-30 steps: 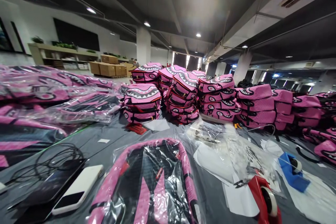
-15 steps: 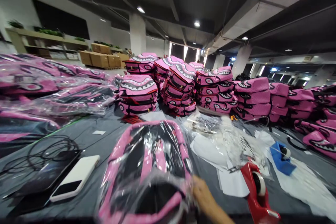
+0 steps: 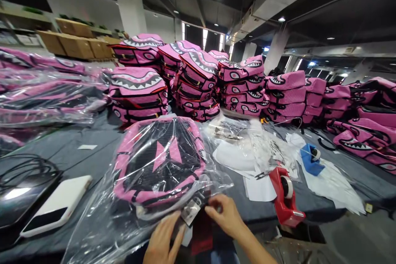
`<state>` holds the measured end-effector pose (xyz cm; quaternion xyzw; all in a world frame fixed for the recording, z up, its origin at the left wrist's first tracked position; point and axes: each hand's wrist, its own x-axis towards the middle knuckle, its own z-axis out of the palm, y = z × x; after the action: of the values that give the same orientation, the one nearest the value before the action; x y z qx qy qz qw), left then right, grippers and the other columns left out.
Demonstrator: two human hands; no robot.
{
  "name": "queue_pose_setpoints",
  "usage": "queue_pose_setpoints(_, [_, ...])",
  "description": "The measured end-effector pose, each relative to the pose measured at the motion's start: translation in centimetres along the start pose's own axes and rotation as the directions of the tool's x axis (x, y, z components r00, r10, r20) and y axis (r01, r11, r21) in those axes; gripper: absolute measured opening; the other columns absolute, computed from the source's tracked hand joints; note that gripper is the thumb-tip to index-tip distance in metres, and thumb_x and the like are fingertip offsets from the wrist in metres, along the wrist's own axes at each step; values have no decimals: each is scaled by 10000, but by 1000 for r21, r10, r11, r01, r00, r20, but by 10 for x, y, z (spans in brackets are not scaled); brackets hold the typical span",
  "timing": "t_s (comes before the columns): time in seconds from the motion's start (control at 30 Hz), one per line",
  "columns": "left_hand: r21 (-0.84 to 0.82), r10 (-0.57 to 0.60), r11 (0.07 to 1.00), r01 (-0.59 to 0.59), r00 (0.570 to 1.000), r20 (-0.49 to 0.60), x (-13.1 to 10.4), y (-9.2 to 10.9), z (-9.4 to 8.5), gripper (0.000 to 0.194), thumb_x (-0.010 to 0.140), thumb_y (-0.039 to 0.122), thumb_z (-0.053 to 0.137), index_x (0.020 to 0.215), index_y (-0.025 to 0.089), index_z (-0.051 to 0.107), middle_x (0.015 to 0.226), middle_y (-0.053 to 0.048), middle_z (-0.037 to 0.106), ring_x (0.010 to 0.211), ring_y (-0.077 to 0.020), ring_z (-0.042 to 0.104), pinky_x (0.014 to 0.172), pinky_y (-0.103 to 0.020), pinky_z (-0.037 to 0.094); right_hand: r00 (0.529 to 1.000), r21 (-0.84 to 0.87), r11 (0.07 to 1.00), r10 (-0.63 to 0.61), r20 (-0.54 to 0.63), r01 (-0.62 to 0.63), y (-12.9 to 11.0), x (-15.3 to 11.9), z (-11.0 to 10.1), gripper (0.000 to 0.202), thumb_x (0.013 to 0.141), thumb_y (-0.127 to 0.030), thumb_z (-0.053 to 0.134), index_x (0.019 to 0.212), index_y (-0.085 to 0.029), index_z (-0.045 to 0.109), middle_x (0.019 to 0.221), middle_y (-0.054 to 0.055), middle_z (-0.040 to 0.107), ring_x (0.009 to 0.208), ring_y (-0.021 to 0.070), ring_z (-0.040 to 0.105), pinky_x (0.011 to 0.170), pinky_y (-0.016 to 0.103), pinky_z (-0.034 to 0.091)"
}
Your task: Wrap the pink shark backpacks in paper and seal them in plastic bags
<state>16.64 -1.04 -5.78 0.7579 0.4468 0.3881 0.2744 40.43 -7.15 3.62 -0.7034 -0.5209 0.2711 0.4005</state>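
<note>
A pink and black backpack (image 3: 123, 185) lies strap side up in a clear plastic bag (image 3: 102, 218) at the front of the table. Some loose plastic spreads to its left and front. My right hand (image 3: 227, 216) pinches the edge of a dark hang tag (image 3: 193, 210) at the backpack's near right corner. My left hand (image 3: 163, 239) rests by the plastic's front edge, fingers stretched and thumb apart, its fingertips close to the tag. Below the tag hangs a dark red strip (image 3: 201, 235), with a small white piece beside it.
Stacked pink backpacks (image 3: 198, 70) stand across the back; bagged ones (image 3: 46, 99) lie left. A white power bank (image 3: 57, 206) sits near black cables (image 3: 27, 173). To the right are a red tape dispenser (image 3: 283, 198), a blue one (image 3: 311, 159), and clear plastic bags (image 3: 262, 144).
The backpack has shifted back from the table edge, with plastic now spread in front. My left hand has come into view. My right hand has moved to the hang tag. The camera view has turned right.
</note>
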Motion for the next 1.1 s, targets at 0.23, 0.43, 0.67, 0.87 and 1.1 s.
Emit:
queue_pose_setpoints(0.23, [126,-113,986,112,994,1,27,12,16,515,883,484,368,1098,193,734,1223,-182,714,1167,-391,649,977,-546,538,985,190,967,156,77,-168,12,56,24,264,687,-323,808,876,-166,712,733,-4,659,734,197,597,706,296,460])
queue_pose_setpoints(0.43, [-149,-359,898,414,886,292,34,40,3,561,695,725,569,892,236,760,937,-92,773,928,-341,702,893,-446,555,985,364,921,88,146,-136,10,52,8,195,782,-338,680,835,-152,705,737,-14,658,705,153,576,712,271,439])
queue_pose_setpoints(0.67, [-554,-496,515,654,755,430,-3,79,37,655,600,809,741,879,230,611,951,-78,760,753,-239,719,650,-312,549,977,319,929,139,162,-185,15,48,-11,198,736,-320,711,844,-163,655,719,-24,631,687,146,554,674,251,420])
queue_pose_setpoints(0.87, [-367,-334,740,564,782,527,-3,64,66,767,625,916,580,887,196,620,492,73,435,423,-118,386,458,-238,283,983,25,990,135,123,-139,15,36,-19,181,803,-317,675,713,-177,602,593,-51,524,602,120,468,588,225,306])
queue_pose_setpoints(1.1, [-103,-153,931,349,632,759,-5,62,66,601,767,759,534,522,209,536,450,-19,506,437,-186,490,467,-297,375,987,-426,894,162,21,-138,8,-3,-30,158,816,-296,696,921,-200,628,756,-13,669,679,151,576,581,245,241])
